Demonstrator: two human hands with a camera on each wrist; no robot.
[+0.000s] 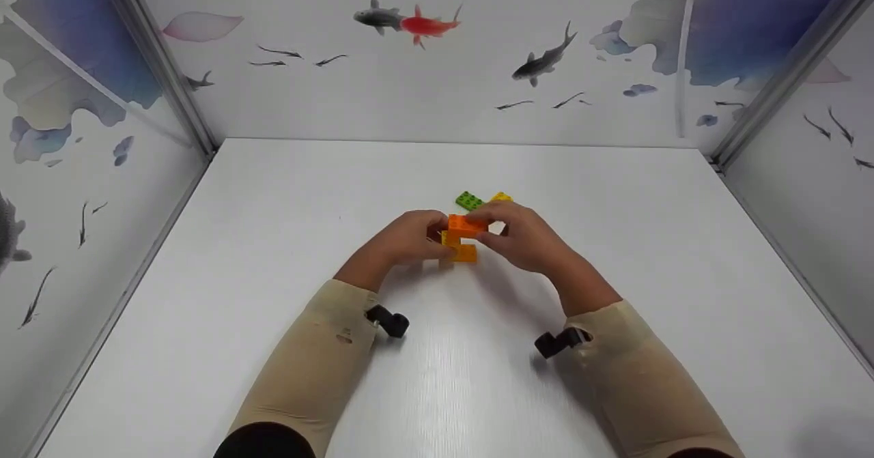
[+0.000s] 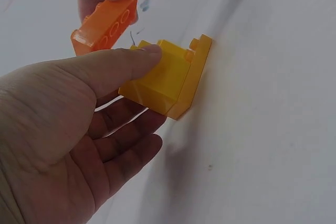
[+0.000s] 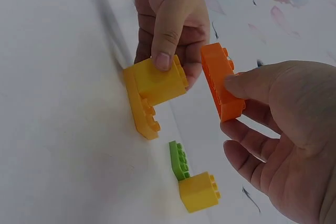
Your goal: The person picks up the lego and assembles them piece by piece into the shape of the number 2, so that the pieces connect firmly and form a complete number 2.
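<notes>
In the left wrist view, my left hand [image 2: 68, 114] grips a yellow block [image 2: 163, 72] between thumb and fingers. Joined beneath that block is a flatter yellow-orange brick [image 2: 197, 77], which sticks out past it on one side with studs showing. My right hand [image 3: 294, 119] pinches an orange brick [image 3: 219, 82] by its edges. The right wrist view shows the orange brick tilted and apart from the yellow block, its hollow underside partly visible. From the head view, the orange brick [image 1: 467, 225] overlaps the top of the yellow pieces [image 1: 464, 253].
Beyond the hands on the white table [image 1: 273, 192] lie a flat green brick [image 1: 469, 201] and another yellow block [image 1: 502, 196], partly hidden behind the right hand in the head view. Printed panels [image 1: 437, 103] wall in the table at the back and sides.
</notes>
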